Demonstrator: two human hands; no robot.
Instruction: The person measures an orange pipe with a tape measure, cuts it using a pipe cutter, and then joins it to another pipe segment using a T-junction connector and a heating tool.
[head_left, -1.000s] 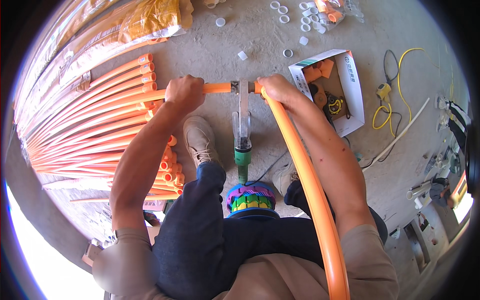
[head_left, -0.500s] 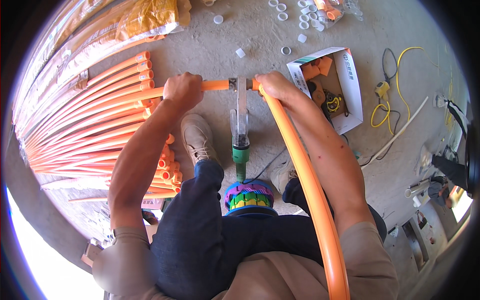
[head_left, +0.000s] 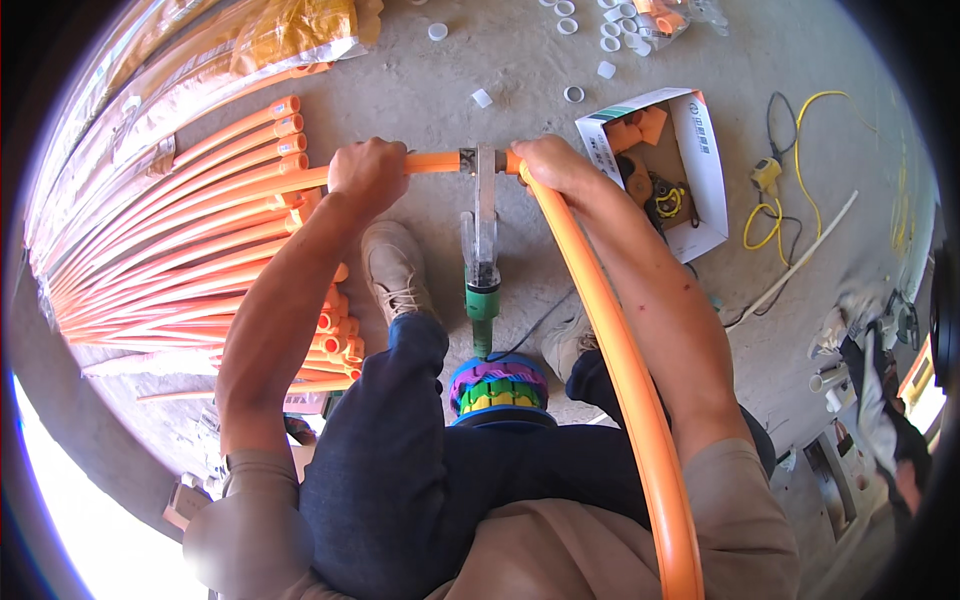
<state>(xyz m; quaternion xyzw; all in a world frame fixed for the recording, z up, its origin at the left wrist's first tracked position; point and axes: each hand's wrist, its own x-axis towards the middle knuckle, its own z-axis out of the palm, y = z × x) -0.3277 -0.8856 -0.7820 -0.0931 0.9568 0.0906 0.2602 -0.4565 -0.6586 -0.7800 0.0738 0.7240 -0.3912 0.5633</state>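
At the centre of the head view: a green-handled tool (head_left: 482, 303) points its flat metal plate (head_left: 486, 195) away from the person, with a dark socket (head_left: 467, 161) on the plate's left face and a greyish one on its right.
Left hand (head_left: 367, 178): closed in a fist around an orange pipe (head_left: 433, 162), which meets the dark socket at one end and stretches out to the left on the other side of the grip.
Right hand (head_left: 550, 163): wrapped around a long orange pipe (head_left: 600, 300) at its upper end, just beside the plate, with most of the fingers hidden.
Long pipe's path: from the right hand, along the inner side of the right forearm, to the lower edge of the view.
Right socket: a short orange piece (head_left: 513, 163) meets it; the hand covers any join with the long pipe.
Between the legs: a round object banded in blue, purple, green and yellow (head_left: 500, 390), near the base of the tool's handle.
Left side: a bundle of orange pipes (head_left: 200, 240) fans across the grey floor (head_left: 420, 100), below wrapped packages (head_left: 280, 35).
Right side: an open white box (head_left: 711, 190) holds orange fittings (head_left: 640, 128); beyond it lie a yellow connector (head_left: 766, 173) with cable and a thin white pipe (head_left: 825, 230).
Upper edge: white plastic rings and caps (head_left: 437, 32) lie scattered.
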